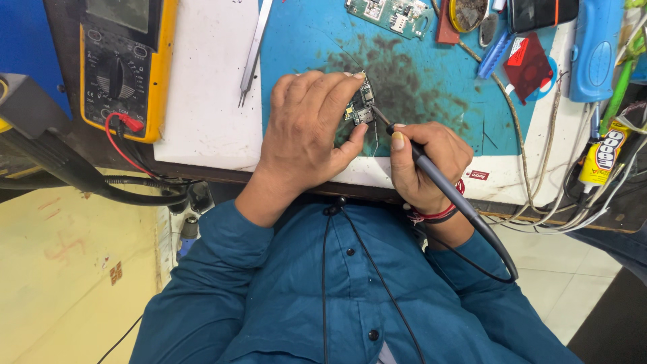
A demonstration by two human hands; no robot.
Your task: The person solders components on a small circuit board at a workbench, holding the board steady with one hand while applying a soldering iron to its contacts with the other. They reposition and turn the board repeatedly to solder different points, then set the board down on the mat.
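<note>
My left hand (306,131) pinches a small green circuit board (360,106) by its edge and holds it on the stained blue work mat (431,87). My right hand (428,162) grips a dark soldering iron (438,182) like a pen. Its tip touches the lower right side of the board. The iron's grey cable (495,249) loops down over my right wrist. A thin wire hangs just below the board.
A yellow multimeter (125,64) with a red lead lies at the far left. Metal tweezers (253,54) rest on a white sheet. Another circuit board (391,13), a red square piece (529,67), a blue tool, cables and a glue tube (603,155) crowd the right.
</note>
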